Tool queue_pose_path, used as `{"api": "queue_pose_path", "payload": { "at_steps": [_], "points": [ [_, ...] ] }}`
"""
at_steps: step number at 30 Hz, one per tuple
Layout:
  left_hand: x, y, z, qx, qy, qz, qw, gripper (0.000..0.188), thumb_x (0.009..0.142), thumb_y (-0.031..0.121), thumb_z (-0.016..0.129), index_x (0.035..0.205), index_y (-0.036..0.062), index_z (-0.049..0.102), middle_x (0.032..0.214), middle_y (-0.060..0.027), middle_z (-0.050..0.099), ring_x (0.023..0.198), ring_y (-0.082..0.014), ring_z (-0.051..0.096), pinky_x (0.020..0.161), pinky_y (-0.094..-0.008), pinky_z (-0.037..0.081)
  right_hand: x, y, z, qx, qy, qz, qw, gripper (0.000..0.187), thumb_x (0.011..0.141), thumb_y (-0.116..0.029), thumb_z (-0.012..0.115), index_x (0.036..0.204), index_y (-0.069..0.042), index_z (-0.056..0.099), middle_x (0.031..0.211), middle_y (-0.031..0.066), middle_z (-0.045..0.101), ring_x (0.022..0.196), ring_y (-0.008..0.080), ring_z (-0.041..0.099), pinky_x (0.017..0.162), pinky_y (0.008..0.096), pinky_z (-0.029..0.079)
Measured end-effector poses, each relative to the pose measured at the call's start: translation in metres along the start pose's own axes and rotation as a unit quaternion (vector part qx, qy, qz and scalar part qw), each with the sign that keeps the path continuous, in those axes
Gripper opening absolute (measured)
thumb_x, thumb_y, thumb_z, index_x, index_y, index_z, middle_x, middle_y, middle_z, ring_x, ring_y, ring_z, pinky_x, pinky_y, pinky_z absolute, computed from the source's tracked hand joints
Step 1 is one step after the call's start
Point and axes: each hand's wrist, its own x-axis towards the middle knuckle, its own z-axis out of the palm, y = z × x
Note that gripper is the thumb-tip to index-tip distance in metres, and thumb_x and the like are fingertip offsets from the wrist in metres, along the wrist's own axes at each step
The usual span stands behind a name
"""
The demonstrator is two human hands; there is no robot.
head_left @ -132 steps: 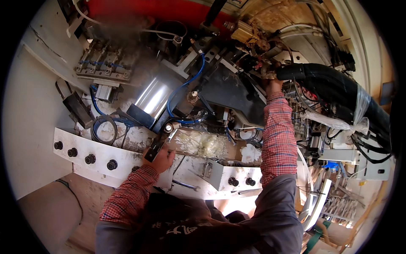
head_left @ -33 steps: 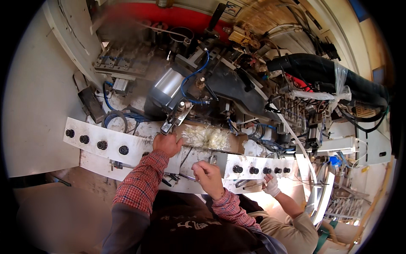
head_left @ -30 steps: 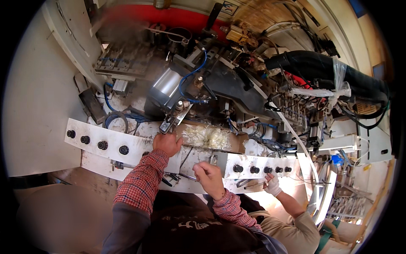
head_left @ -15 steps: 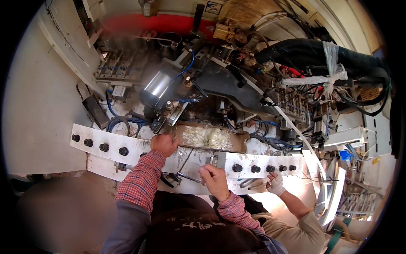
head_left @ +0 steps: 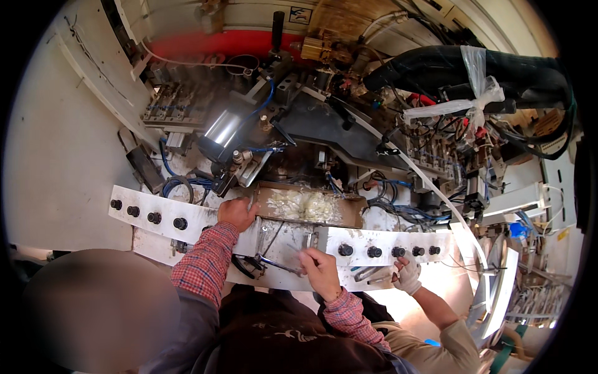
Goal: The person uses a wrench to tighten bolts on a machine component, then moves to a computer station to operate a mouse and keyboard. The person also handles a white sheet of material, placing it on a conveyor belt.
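Observation:
My left hand (head_left: 237,214) is closed over the top edge of a long white panel (head_left: 202,216) with round black knobs. Its fingertips are hidden, and its thumb side lies against the left end of a shallow cardboard box (head_left: 353,213). Pale, whitish pieces (head_left: 305,206) fill much of that box. Lower and to the right, my right hand (head_left: 321,273) has its fingers curled together in a pinch in front of the panel. What it holds is too small to make out. A thin metal rod (head_left: 278,264) ends close to its fingers.
At right, another person's gloved hand (head_left: 408,275) touches the panel by a black knob (head_left: 398,252). Behind the box stand a silver cylinder (head_left: 222,128), a dark metal plate (head_left: 339,128) and blue hoses (head_left: 187,183). A thick black hose bundle (head_left: 523,68) hangs at upper right.
The view has shifted slightly. My right hand stays pinched in front of the panel, a little lower and nearer the rod's end. My left hand keeps its place at the panel edge.

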Motion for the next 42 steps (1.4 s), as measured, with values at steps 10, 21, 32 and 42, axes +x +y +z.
{"api": "queue_pose_path", "payload": {
  "at_steps": [10, 21, 32, 42],
  "points": [
    [-0.003, -0.005, 0.005, 0.001, 0.034, 0.007, 0.999, 0.047, 0.094, 0.046, 0.054, 0.082, 0.0033, 0.070, 0.080, -0.0225, 0.069, 0.078, -0.0407, 0.067, 0.075, -0.0522, 0.052, -0.056, 0.018, -0.024, -0.001, 0.115, 0.019, 0.993, 0.025, 0.099, -0.016, 0.058, 0.085, 0.003, 0.065, 0.065, 0.0013, 0.059, 0.058, 0.0074, 0.055, 0.054, 0.0239, 0.044],
    [-0.003, -0.001, 0.004, -0.009, 0.022, 0.030, 0.999, 0.054, 0.097, 0.047, 0.047, 0.085, 0.0010, 0.073, 0.087, -0.0240, 0.071, 0.083, -0.0408, 0.069, 0.079, -0.0509, 0.054, -0.157, 0.051, 0.044, -0.161, 0.272, -0.046, 0.948, 0.026, 0.099, -0.015, 0.058, 0.080, 0.003, 0.063, 0.063, 0.0003, 0.057, 0.056, 0.0069, 0.051, 0.052, 0.0233, 0.040],
    [-0.004, -0.012, 0.001, 0.018, -0.047, 0.021, 0.999, 0.057, 0.097, 0.047, 0.039, 0.097, 0.0036, 0.076, 0.100, -0.0235, 0.072, 0.097, -0.0388, 0.069, 0.091, -0.0475, 0.052, -0.232, 0.062, 0.140, -0.108, 0.342, 0.007, 0.933, 0.025, 0.099, -0.016, 0.059, 0.083, 0.003, 0.065, 0.065, 0.0020, 0.058, 0.058, 0.0073, 0.054, 0.053, 0.0238, 0.042],
    [0.025, -0.020, 0.024, 0.184, -0.067, 0.126, 0.972, 0.033, 0.098, 0.028, 0.043, 0.114, 0.0155, 0.068, 0.112, -0.0156, 0.071, 0.104, -0.0408, 0.067, 0.084, -0.0561, 0.055, -0.325, 0.054, 0.131, -0.224, 0.314, 0.122, 0.915, 0.022, 0.094, -0.025, 0.062, 0.090, -0.004, 0.067, 0.084, 0.0161, 0.067, 0.077, 0.0313, 0.066, 0.068, 0.0409, 0.051]
  ]
}}
